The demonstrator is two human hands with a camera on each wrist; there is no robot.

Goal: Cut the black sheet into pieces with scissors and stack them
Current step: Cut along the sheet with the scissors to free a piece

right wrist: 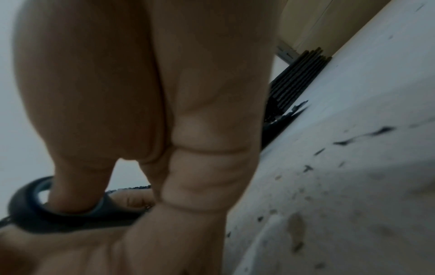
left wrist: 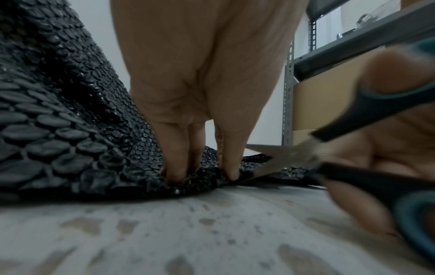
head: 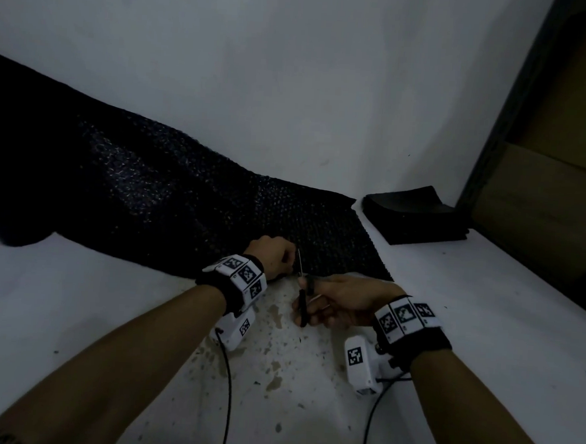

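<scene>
Head view, left hand [head: 271, 256] pinching black sheet [head: 142, 192] edge, right hand [head: 345, 302] gripping scissors [head: 301, 291], no legible writing

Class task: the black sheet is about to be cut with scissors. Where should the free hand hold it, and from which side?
Hold the black sheet at its near edge, just left of the scissors, coming from above as the left hand does. That edge lies on the table, and a pinching grip there probably keeps the soft sheet taut beside the open blades.
</scene>
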